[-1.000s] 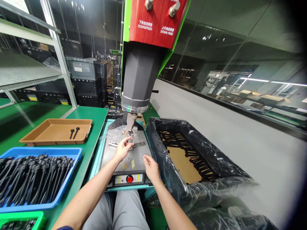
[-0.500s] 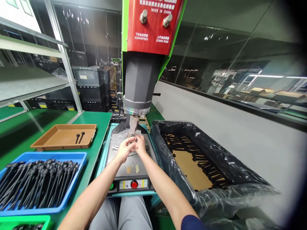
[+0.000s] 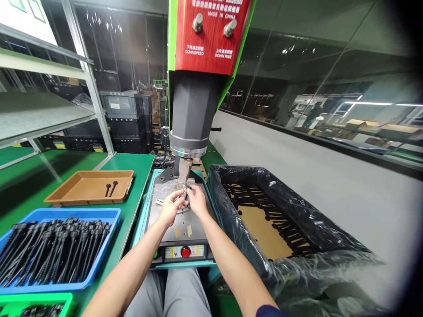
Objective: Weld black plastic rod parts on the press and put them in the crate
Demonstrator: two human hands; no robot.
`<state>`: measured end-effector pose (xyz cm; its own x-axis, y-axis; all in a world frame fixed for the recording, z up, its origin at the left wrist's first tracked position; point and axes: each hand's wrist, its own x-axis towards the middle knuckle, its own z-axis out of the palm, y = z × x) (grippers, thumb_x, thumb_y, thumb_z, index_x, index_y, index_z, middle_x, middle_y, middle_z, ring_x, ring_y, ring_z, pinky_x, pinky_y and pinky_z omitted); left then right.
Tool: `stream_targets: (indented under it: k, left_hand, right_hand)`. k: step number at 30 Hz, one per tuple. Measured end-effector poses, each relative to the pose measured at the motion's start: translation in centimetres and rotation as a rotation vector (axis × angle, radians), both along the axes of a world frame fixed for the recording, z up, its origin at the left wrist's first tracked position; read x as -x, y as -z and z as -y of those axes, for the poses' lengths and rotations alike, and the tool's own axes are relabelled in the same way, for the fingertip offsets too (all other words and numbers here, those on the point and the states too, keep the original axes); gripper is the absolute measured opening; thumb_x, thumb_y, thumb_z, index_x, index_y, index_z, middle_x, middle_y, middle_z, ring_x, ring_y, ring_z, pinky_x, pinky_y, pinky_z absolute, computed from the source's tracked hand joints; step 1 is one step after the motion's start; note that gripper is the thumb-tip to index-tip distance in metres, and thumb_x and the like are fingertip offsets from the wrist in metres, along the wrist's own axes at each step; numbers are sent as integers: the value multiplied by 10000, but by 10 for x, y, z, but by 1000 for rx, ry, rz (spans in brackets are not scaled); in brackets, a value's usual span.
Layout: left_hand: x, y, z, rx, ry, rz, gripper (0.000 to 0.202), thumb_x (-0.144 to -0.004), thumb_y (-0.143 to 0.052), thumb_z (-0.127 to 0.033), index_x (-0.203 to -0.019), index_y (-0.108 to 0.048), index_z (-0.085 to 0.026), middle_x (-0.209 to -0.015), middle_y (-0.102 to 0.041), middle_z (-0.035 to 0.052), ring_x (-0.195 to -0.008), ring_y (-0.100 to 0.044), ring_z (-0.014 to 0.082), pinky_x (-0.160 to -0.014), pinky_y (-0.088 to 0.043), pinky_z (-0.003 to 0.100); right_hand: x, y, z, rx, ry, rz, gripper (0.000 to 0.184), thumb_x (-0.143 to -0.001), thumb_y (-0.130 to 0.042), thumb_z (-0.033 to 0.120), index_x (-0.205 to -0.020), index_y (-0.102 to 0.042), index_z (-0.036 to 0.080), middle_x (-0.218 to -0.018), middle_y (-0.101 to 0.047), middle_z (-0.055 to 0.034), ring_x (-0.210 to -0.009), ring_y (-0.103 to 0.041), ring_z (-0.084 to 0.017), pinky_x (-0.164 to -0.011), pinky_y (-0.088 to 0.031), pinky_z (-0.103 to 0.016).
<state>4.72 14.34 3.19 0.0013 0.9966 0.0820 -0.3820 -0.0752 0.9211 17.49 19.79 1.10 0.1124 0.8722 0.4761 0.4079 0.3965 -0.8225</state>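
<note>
Both my hands meet over the metal fixture on the machine's base plate (image 3: 165, 232), right below the pale metal horn (image 3: 185, 169) of a press. My left hand (image 3: 172, 208) has its fingers curled in a pinch close to the fixture; what lies in them is too small to make out. The thumb and fingers of my right hand (image 3: 198, 201) close on a small black plastic part (image 3: 188, 189), mostly covered by the fingers. Crumpled clear plastic film (image 3: 161, 189) lies behind my left hand.
On the left stand a brown tray (image 3: 82, 201) with two black pieces, a blue tray (image 3: 114, 220) full of long black ribbed pieces, and a green tray (image 3: 68, 304). At right, a bag-lined bin (image 3: 238, 237) holds black parts on cardboard. A red button (image 3: 185, 252) faces me.
My right hand has shifted slightly to the right and apart from the left, so the black part shows between the fingers. My left hand stays nearly in place.
</note>
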Motion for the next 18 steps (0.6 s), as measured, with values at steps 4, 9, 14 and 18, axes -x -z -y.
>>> stream_targets:
  k: [4,9,14,18]
  left_hand:
    - [1,8,12,70,4,-32,420,-658,-761,-254,-1051,-677,-136,-1146,-661,126,-704,-669,123,-575,-471,207]
    - [1,28,40,257,117,-128,320,-616,-791,-283,-876,-676,-136,-984,-683,95,-777,-690,187,-651,-500,259]
    - [-1,38,81,64,234,-187,349,-654,-790,-319,-940,-670,-157,-863,-679,37,-737,-623,144,-705,-481,269]
    - [-1,35,101,-56,198,-220,257,-704,-763,-342,-843,-656,-154,-679,-624,-8,-618,-550,118,-610,-440,237]
  right_hand:
    - [-22,10,44,101,-83,-226,253,-840,-573,379,-984,-599,173,-916,-689,-90,-858,-655,-224,-834,-504,-382]
    - [-32,6,94,126,-163,-378,352,-774,-677,375,-1046,-611,162,-920,-697,-84,-848,-663,-205,-815,-525,-354]
    - [-21,-7,124,158,-243,-338,377,-741,-719,324,-1076,-665,159,-904,-703,-62,-795,-649,-183,-762,-537,-325]
    - [-6,-13,135,144,-252,-422,302,-722,-730,307,-984,-681,165,-839,-699,-49,-753,-643,-174,-705,-546,-296]
